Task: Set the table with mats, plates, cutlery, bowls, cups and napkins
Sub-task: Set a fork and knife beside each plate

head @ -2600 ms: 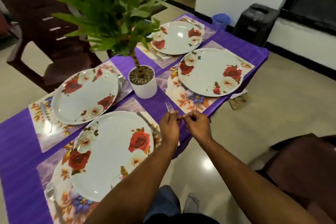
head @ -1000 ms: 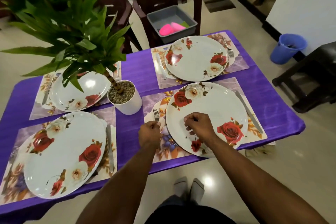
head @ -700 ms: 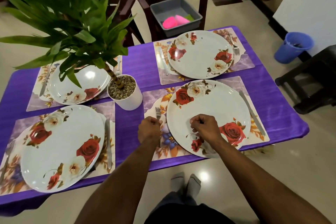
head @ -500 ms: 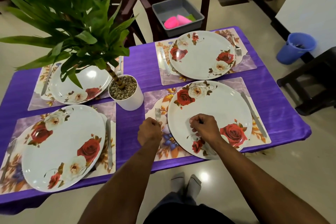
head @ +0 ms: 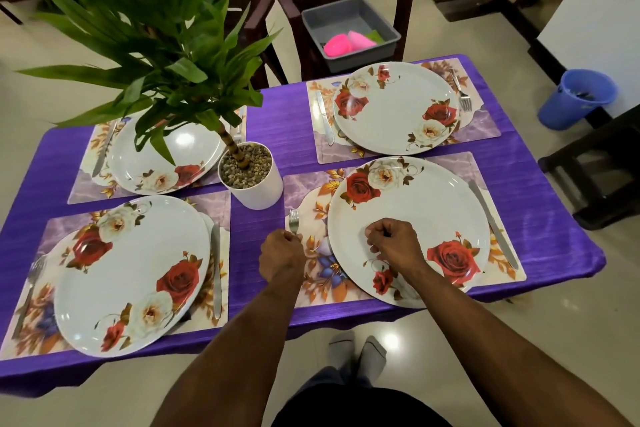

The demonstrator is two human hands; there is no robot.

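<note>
Your left hand [head: 281, 255] grips a silver metal fork [head: 293, 218], tines pointing away, on the floral placemat [head: 313, 218] left of the round white rose-patterned plate [head: 412, 215]. Your right hand [head: 394, 246] hangs over that plate, fingers [head: 375, 230] curled, holding nothing visible.

Head camera, single view
Looks steeply down and forward from above the near edge of the worktop [head: 540, 204], close.
</note>
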